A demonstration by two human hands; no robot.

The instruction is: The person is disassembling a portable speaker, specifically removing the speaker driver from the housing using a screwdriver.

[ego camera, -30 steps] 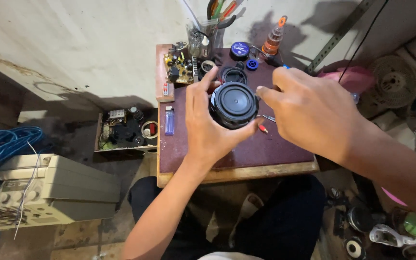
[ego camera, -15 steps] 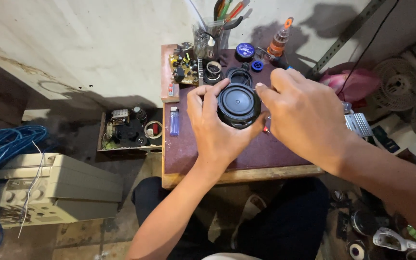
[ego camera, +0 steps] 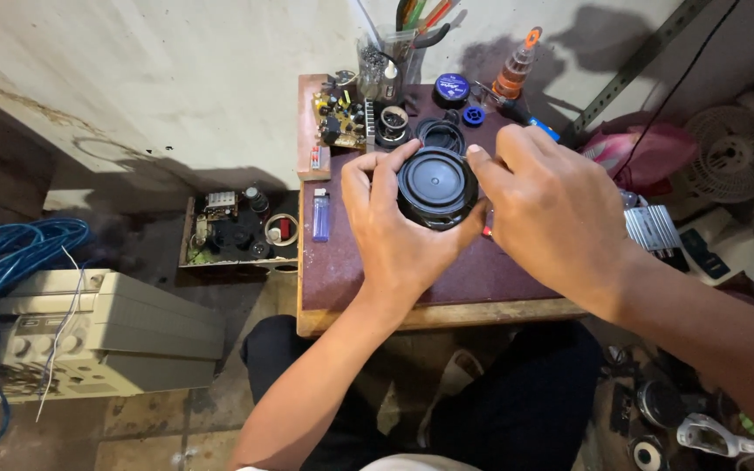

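A round black speaker (ego camera: 436,186) is held above a small maroon-topped wooden table (ego camera: 342,270). My left hand (ego camera: 392,231) grips its left side, thumb and fingers curled around the rim. From the right, my right hand (ego camera: 551,214) holds the other side, fingertips on the upper rim. A small red piece (ego camera: 488,230) shows just under the speaker between my hands.
A blue lighter (ego camera: 321,215), a circuit board (ego camera: 340,118), black rings (ego camera: 440,133), a blue-lidded tin (ego camera: 451,89) and a tool cup (ego camera: 394,48) lie on the table. An open electronics box (ego camera: 237,228), beige equipment (ego camera: 98,336) and blue cable (ego camera: 2,262) are at left.
Both hands have closed in tighter around the speaker. The view has shifted a little, so the table sits slightly lower and to the right.
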